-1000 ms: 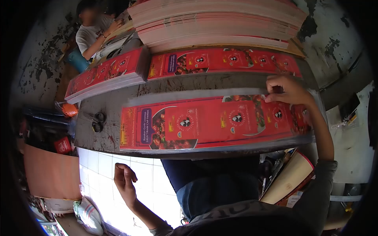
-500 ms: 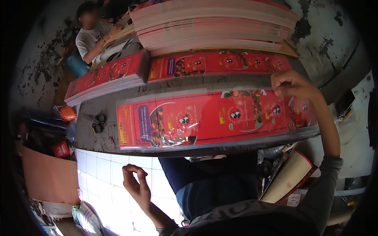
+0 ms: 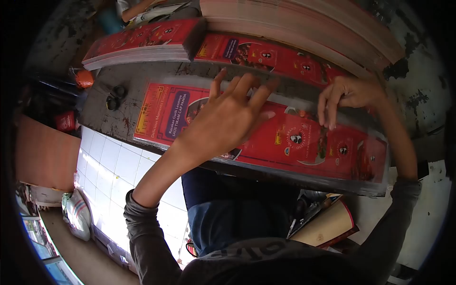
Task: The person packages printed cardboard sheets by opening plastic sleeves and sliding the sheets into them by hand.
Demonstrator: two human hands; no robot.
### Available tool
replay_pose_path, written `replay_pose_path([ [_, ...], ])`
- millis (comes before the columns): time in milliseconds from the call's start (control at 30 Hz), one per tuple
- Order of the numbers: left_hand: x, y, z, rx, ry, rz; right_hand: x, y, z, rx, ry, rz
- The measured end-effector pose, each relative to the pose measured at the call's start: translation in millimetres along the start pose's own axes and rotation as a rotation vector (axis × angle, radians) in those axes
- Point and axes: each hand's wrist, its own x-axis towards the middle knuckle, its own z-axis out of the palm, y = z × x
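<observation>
Head view shows the left hand [image 3: 225, 118] with its fingers spread loosely apart and no object visible in it, passing over the middle of a red printed strip [image 3: 270, 140]; whether the palm touches the print cannot be told. At the strip's far edge, towards its right end, the right hand [image 3: 349, 95] has its fingers bent downward, and whether they pinch anything is unclear. The strip lies lengthwise along the near edge of the dark table [image 3: 114, 124], transparent margin showing past its right end. Between its far edge and the back row of red prints [image 3: 266, 58] runs a band of tabletop, partly covered by the hands. Off the strip's left end, black-handled scissors [image 3: 115, 97] lie well apart from both hands. Farther out, a thick pile of prints [image 3: 142, 42] stands at the back left, and a tall sheet stack [image 3: 294, 21] rises behind the row.
</observation>
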Motion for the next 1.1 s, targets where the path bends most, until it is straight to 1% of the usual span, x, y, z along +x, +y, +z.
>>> replay_pose_path([
  [33,0,-2,2,-0.054,-0.073,0.007,16,-4,3,0.038,0.009,0.057],
  [67,2,-5,3,-0.071,0.021,0.054,31,-6,6,0.042,0.006,0.044],
  [100,2,-7,4,-0.067,0.009,0.051,46,-9,9,-0.062,0.055,-0.053],
  [133,1,-8,5,-0.089,0.07,0.074,59,-10,13,-0.161,0.106,-0.149],
  [167,1,-9,6,-0.112,0.129,0.096,70,-11,16,-0.146,0.107,-0.156],
  [200,1,-9,7,-0.118,0.118,0.092,80,-11,18,-0.227,0.077,-0.191],
  [233,2,-7,7,-0.108,0.157,0.11,85,-10,20,-0.31,0.045,-0.225],
  [267,3,-7,5,-0.092,0.195,0.13,90,-7,26,-0.303,0.045,-0.23],
  [333,3,-5,1,-0.105,0.21,0.132,96,-1,42,-0.793,0.272,-0.666],
  [367,3,-5,-1,-0.119,0.223,0.136,96,-1,46,-0.789,0.268,-0.669],
  [433,5,-5,-4,-0.154,0.24,0.137,92,-2,48,-0.927,0.182,-0.678],
  [467,5,-5,-5,-0.162,0.226,0.127,87,-5,41,-1.14,0.109,-0.723],
  [500,5,-4,-6,-0.172,0.214,0.114,85,1,38,-1.129,0.104,-0.726],
  [567,6,-4,-8,-0.192,0.197,0.096,78,11,34,-1.166,0.181,-0.947],
  [700,6,-3,-10,-0.211,0.175,0.071,72,10,36,-1.187,0.192,-0.924],
  [767,6,-4,-10,-0.219,0.167,0.072,75,13,39,-1.22,0.226,-0.974],
  [833,6,-4,-9,-0.226,0.161,0.074,73,10,40,-1.232,0.216,-0.955],
  [1000,6,-4,-9,-0.228,0.206,0.113,74,12,43,-1.251,0.214,-0.951],
  [1100,6,-4,-8,-0.223,0.23,0.105,74,6,45,-1.327,0.226,-0.937],
])
